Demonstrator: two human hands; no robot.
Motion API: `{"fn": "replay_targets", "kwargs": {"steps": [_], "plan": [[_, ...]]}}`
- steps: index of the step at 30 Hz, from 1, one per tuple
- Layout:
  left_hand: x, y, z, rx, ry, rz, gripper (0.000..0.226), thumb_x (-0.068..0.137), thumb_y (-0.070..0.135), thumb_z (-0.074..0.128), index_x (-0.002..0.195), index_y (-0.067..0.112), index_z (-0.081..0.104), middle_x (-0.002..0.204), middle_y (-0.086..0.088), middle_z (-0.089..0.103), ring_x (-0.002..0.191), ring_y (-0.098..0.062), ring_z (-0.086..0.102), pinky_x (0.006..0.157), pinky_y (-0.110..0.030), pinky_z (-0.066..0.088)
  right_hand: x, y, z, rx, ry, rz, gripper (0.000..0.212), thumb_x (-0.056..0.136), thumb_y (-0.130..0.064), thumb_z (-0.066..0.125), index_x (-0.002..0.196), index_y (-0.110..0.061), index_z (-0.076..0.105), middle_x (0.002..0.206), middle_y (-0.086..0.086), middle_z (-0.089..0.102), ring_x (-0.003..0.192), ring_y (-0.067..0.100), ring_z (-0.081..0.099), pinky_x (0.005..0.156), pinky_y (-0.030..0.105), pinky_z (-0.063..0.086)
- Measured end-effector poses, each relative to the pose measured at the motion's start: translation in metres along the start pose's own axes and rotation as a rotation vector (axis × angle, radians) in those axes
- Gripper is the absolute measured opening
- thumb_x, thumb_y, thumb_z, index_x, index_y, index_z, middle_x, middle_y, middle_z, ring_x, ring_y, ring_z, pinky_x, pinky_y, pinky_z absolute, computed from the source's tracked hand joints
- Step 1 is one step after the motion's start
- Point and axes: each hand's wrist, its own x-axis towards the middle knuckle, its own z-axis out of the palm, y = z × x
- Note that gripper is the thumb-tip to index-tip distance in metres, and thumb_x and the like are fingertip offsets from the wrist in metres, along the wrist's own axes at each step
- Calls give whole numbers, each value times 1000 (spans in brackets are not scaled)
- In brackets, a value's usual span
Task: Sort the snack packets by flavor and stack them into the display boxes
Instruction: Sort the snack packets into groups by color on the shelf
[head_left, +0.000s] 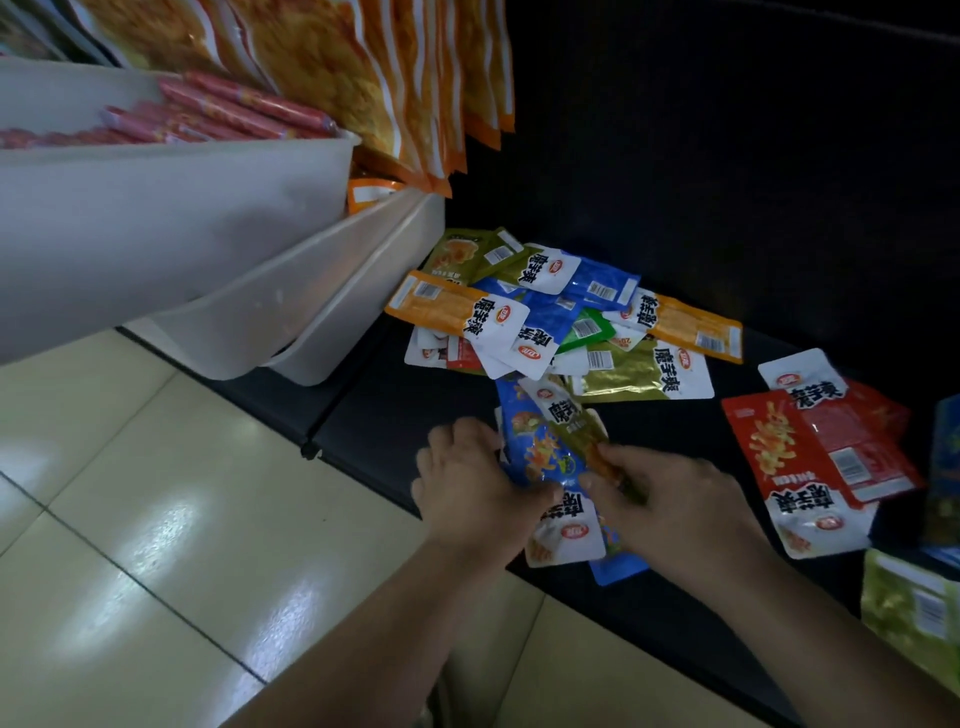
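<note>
Black shelf (395, 415): landmark, holds loose packet pile (561, 317), mixed colours, too overlapped to count.
Blue packets (540, 457): shelf front edge, under both hands, count unclear.
Left hand (467, 483): fingers curled onto blue stack edge.
Right hand (670, 499): fingers pinching one olive packet (571, 421).
Red packets (810, 457): two, right of the hands.
White bins (291, 312): three, left of the pile.
</note>
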Motion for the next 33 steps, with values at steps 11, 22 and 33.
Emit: {"fn": "replay_targets", "kwargs": {"steps": [11, 22, 33], "plan": [[-24, 11, 19, -446, -156, 141, 44, 94, 27, 70, 131, 38, 49, 98, 17, 73, 87, 0, 72, 75, -34, 62, -7, -5, 0, 30, -13, -37, 37, 100, -42, 61, 135, -33, 67, 125, -15, 71, 107, 6, 67, 80, 14, 46], [-34, 17, 15, -896, -395, 78, 63, 97, 4, 69, 143, 42, 50, 118, 12, 74, 108, -13, 74, 88, -42, 63, -4, 7, -4, 525, -110, 82, 17, 97, -22, 71, 98, -39, 75, 103, -28, 69, 92, -20, 62, 69, 3, 48], [-43, 5, -13, -1102, -94, 6, 65, 96, -11, 58, 140, 35, 52, 124, 6, 73, 104, -19, 76, 76, -41, 65, -18, 14, -24, 663, 64, 264, 45, 88, -15, 81, 116, -46, 63, 87, -12, 75, 83, 7, 75, 80, 39, 60]]}}
